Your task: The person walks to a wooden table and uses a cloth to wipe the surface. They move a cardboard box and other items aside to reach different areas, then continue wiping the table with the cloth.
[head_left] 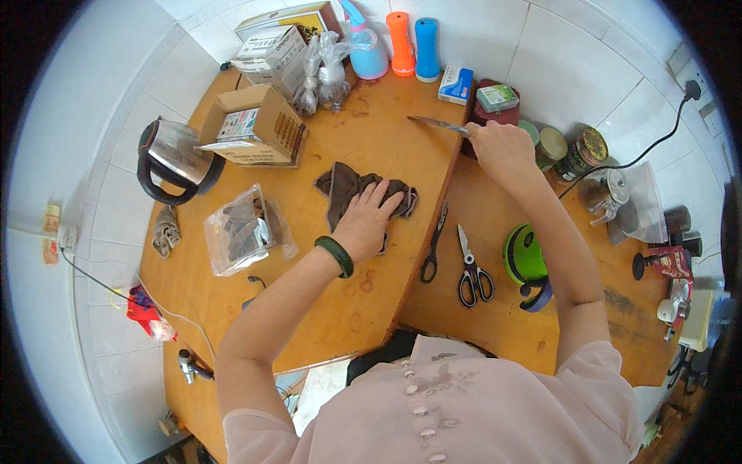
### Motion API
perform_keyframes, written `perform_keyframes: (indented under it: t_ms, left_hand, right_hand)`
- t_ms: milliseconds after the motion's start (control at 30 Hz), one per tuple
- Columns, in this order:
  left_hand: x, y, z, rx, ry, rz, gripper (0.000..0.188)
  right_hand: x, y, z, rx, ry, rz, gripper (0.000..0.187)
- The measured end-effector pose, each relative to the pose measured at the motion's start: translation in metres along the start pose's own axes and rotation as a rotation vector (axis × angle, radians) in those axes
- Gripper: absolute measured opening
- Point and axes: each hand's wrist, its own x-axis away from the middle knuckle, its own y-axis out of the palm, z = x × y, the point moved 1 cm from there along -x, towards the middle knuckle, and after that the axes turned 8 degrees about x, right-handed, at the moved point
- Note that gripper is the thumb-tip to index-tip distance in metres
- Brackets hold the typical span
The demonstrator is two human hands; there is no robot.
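Note:
My left hand (363, 223), with a dark green bangle at the wrist, lies flat on a crumpled dark brown cloth (340, 188) on the wooden table (340, 309). Its fingers are spread over the fabric. At the far right, my right hand (501, 151) is closed round the handle of a knife (440, 124). The blade points left over the far part of the table, well apart from the cloth. Most of the handle is hidden in my fingers.
Scissors (469, 272), a second black-handled tool (434, 246) and a green container (525, 251) lie nearer me on the right. A kettle (176, 151), cardboard box (267, 127) and clear plastic box (232, 251) stand left. Spray bottle (369, 54), torches and jars line the wall.

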Motion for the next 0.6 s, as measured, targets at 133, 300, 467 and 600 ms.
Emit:
perform_keyframes:
  t_ms: [133, 300, 467, 600]
  left_hand:
    - [-0.0005, 0.0007, -0.0013, 0.007, 0.015, 0.003, 0.061]
    - [-0.0007, 0.0008, -0.0009, 0.003, 0.016, 0.01, 0.062]
    - [-0.0005, -0.0001, -0.0008, 0.0, 0.023, -0.002, 0.061]
    - [-0.001, 0.0012, -0.0021, -0.003, 0.017, -0.005, 0.061]
  right_hand:
    - [-0.0004, 0.0002, 0.0009, 0.002, 0.006, -0.024, 0.02]
    - [-0.0006, 0.0021, -0.0004, 0.014, 0.006, -0.007, 0.018]
    - [-0.0023, 0.0026, -0.0018, 0.035, -0.009, -0.03, 0.018]
    - [0.0, 0.0035, 0.0004, 0.015, 0.006, -0.009, 0.017]
